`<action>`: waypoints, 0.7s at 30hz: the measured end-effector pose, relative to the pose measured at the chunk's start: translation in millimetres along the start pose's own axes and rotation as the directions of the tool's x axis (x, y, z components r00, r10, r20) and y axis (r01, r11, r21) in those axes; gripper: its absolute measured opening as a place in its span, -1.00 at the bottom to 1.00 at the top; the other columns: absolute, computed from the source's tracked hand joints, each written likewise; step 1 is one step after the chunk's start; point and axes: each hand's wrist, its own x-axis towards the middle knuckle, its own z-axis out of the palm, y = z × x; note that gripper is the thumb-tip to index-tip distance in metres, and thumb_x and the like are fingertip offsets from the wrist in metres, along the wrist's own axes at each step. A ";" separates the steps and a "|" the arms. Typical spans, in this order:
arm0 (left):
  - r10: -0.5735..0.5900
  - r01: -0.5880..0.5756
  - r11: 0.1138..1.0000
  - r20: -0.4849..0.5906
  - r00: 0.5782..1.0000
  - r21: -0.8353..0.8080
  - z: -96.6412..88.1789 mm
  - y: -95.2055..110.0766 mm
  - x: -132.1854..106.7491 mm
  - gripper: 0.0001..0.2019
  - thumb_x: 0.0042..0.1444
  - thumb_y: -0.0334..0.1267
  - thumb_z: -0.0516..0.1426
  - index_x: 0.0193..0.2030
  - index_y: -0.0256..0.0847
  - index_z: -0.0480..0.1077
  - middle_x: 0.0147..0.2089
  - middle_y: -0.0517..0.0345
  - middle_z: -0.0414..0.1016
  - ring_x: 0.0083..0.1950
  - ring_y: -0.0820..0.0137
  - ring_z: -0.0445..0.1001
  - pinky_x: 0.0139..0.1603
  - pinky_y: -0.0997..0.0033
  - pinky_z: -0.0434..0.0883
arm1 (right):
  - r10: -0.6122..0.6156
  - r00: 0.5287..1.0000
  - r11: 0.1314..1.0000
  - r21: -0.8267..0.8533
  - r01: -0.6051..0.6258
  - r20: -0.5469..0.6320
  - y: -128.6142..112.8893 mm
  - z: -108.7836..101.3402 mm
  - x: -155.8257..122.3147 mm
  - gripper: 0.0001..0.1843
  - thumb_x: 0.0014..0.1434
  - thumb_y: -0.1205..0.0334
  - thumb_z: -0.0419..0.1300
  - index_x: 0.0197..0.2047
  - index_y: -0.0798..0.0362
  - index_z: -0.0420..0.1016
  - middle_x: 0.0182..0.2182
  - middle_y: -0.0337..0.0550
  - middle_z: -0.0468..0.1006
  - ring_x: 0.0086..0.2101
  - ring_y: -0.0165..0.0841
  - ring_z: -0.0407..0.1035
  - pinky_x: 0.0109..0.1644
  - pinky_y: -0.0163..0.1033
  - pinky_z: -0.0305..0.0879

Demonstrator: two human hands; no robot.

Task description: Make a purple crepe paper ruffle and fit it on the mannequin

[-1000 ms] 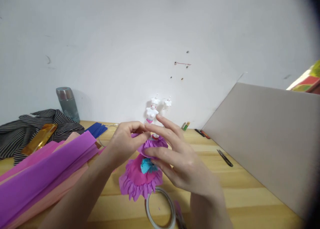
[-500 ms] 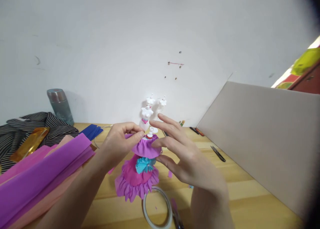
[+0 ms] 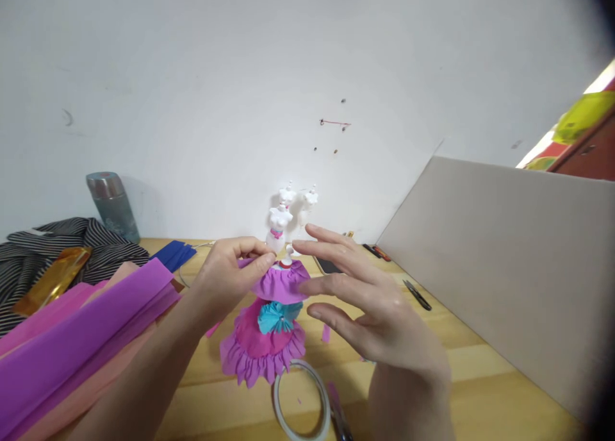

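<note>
A small white dress form point(image 3: 287, 255) wears a pink and purple crepe-paper dress point(image 3: 262, 338) with a gathered hem. A blue pleated rosette point(image 3: 277, 317) sits at its waist. Around the top runs a purple crepe-paper ruffle point(image 3: 283, 282). My left hand point(image 3: 235, 265) pinches this ruffle at its left end between thumb and forefinger. On the other side, my right hand point(image 3: 353, 293) is open with fingers spread. Its fingertips are close to the ruffle's right edge; whether they touch it I cannot tell.
White dress forms point(image 3: 279, 218) stand by the wall. A tape roll point(image 3: 328, 407) and scissors point(image 3: 340, 422) lie in front. Crepe-paper sheets point(image 3: 96, 341), striped cloth point(image 3: 72, 232) and a flask point(image 3: 114, 204) are left; snips point(image 3: 417, 295) and a white board point(image 3: 500, 249) are right.
My right hand has drawn slightly right, away from the ruffle, uncovering more of a dark flat object behind it. My left hand keeps its pinch. The view has shifted slightly.
</note>
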 end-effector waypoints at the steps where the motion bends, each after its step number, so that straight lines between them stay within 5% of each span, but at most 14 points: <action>1: 0.004 -0.004 1.000 -0.003 1.000 0.002 0.0 0.1 -0.1 -0.82 0.06 -0.27 0.14 -0.47 -0.28 0.50 -0.45 0.17 0.52 -0.36 0.44 0.43 -0.30 0.48 0.38 | 0.008 1.000 1.000 -0.018 -0.007 0.005 0.6 0.4 0.2 -0.87 0.21 0.44 0.22 -0.16 0.15 0.52 0.15 0.14 0.43 0.29 -0.06 0.12 0.33 0.06 0.17; 7: -0.010 0.010 1.000 -0.001 1.000 0.020 -0.4 -0.5 -0.6 -0.81 0.08 -0.24 0.14 -0.44 -0.29 0.51 -0.43 0.15 0.51 -0.35 0.43 0.42 -0.31 0.48 0.38 | 0.034 0.999 0.999 -0.001 -0.034 0.004 3.4 -1.1 -0.1 -0.94 0.21 0.39 0.22 -0.29 0.11 0.52 0.12 0.09 0.46 0.28 -0.07 0.14 0.31 0.05 0.19; 15: -0.018 0.018 1.000 -0.011 1.000 -0.022 -0.6 -0.7 0.4 -0.83 0.08 -0.23 0.18 -0.42 -0.25 0.54 -0.38 0.14 0.58 -0.29 0.40 0.48 -0.25 0.46 0.42 | 0.246 0.946 0.962 0.170 -0.212 -0.212 10.9 8.7 1.9 -0.71 0.27 0.41 0.15 0.03 0.02 0.50 0.02 0.02 0.56 0.13 -0.18 0.36 0.18 0.04 0.34; 21: 0.014 -0.014 1.000 -0.025 1.000 -0.017 -3.4 -3.8 -0.2 -0.88 0.06 -0.26 0.19 -0.37 -0.23 0.55 -0.33 0.15 0.61 -0.23 0.36 0.54 -0.13 0.40 0.44 | 0.164 0.958 0.928 0.367 -0.068 -0.237 17.4 35.2 16.5 -0.59 0.27 0.49 0.10 0.05 -0.12 0.55 -0.09 -0.12 0.64 0.05 -0.24 0.44 0.19 0.07 0.34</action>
